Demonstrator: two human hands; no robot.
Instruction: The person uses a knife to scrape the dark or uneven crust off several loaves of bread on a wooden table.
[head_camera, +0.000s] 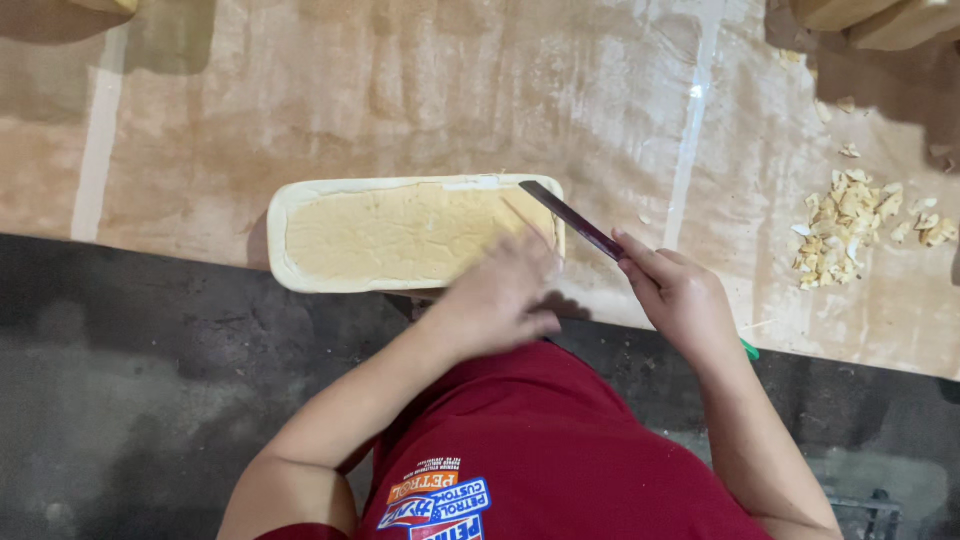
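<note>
So the pale wooden block (410, 232) lies flat right at the near edge of the bench (420, 90), long side along that edge; it's a rounded-corner slab, creamy and matte, with a whiter rim running round a slightly rougher, yellowish middle; looks like soft wood, fibrous rather than glossy. Left hand (497, 297) rests on the block's right end, fingers together and pressing down, a bit motion-blurred; right hand (678, 292) is wrapped round a knife (570, 219), forefinger stretched along it, the dark flat blade angled up-left so its tip sits over the block's far right corner.

How far along, as a guess: the corners are already rounded and the outline seems shaped; the top face is still coarse and the right end seems to be the bit in hand, so trimming isn't finished. A pile of light wood chips (865, 225) sits toward the right edge of the bench, well apart from the block; the bench is covered in wrinkled brownish sheeting with pale tape strips.
</note>
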